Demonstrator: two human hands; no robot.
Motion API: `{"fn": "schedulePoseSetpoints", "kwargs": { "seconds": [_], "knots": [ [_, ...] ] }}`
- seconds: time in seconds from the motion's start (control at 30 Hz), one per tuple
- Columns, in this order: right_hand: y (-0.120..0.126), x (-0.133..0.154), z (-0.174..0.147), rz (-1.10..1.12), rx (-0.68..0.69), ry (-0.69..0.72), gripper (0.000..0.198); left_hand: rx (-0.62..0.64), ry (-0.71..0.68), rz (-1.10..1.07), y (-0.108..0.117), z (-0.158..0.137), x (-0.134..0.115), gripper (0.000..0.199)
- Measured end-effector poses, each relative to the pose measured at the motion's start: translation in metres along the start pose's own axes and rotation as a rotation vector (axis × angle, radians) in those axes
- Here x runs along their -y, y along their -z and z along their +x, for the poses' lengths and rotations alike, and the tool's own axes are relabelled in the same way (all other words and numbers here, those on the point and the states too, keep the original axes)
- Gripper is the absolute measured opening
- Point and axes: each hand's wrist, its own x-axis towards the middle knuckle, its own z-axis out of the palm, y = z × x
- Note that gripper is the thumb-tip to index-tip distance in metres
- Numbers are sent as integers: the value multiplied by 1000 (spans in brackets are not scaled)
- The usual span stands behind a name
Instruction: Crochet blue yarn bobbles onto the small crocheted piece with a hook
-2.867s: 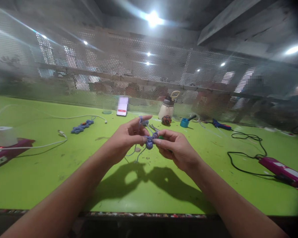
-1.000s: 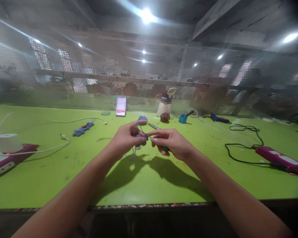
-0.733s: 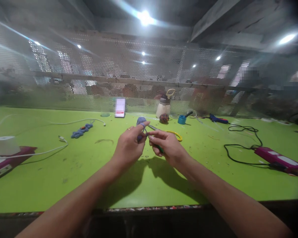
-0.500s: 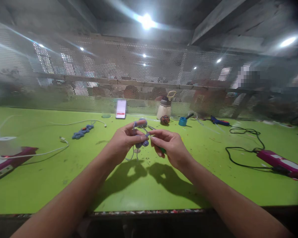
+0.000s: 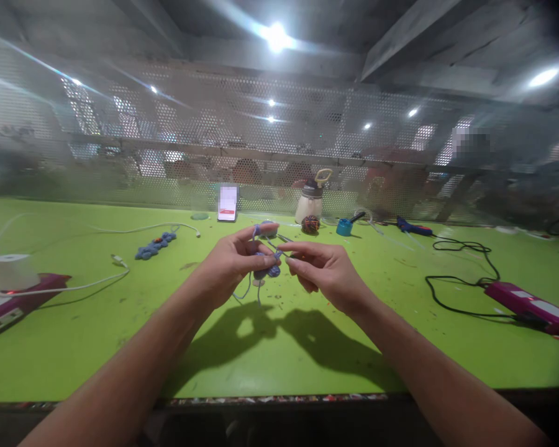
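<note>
My left hand pinches a small blue crochet piece above the green table, with blue yarn looped over its forefinger and hanging below. My right hand holds a thin crochet hook whose tip meets the piece. Both hands are together at the middle of the view, lifted off the table. A blue yarn ball lies just behind the hands.
A finished blue crochet strip lies to the left near a white cable and white charger. A phone, bottle, dark yarn ball and blue cup stand at the back. A black cable and pink device lie to the right.
My hands dipped toward the table and came back up with the piece and hook. The hook has kept working at the blue piece; nothing was put down.
</note>
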Motion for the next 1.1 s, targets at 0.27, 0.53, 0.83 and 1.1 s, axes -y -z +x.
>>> {"fn": "schedulePoseSetpoints", "kwargs": {
  "seconds": [0.27,0.53,0.83,1.1],
  "knots": [
    [-4,-3,1,39,-7,-110,34,12,-27,103,2,2,5,75],
    [-7,-1,-2,125,-54,-100,34,-2,130,-141,3,5,5,68],
    [-1,1,1,141,-43,-74,26,37,121,-86,12,7,2,50],
    [18,2,4,56,124,-122,29,91,118,2,19,7,1,42]
  ]
}}
